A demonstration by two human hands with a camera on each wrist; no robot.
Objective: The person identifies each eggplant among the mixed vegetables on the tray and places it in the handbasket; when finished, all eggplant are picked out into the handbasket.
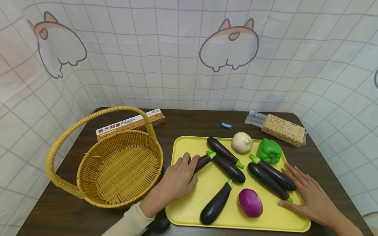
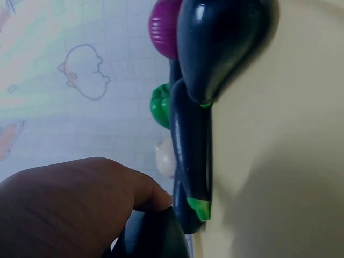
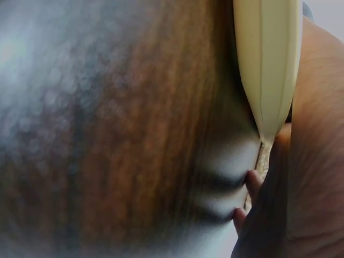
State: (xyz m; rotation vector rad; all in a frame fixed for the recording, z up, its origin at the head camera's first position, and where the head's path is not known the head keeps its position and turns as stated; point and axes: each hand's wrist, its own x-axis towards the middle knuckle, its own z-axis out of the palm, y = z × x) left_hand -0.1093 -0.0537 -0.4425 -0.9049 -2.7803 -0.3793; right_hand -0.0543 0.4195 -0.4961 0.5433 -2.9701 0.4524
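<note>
We curl our left hand [image 1: 180, 174] in a grip, its back upward, while our right hand [image 1: 313, 199] rests with fingers [image 1: 297, 175] extended, thumb [image 1: 290, 206] apart.

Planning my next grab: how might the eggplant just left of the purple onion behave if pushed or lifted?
The eggplant would probably roll in a curve, as its rounded body tapers toward the green stem. Its glossy skin may make it slippery. Its smooth, unwrinkled surface hints at a firm piece, unlikely to sag.

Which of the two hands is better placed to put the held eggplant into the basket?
Likely the left hand, since it grips that eggplant near the wicker basket, while the right hand rests at the right edge of the yellow tray.
</note>
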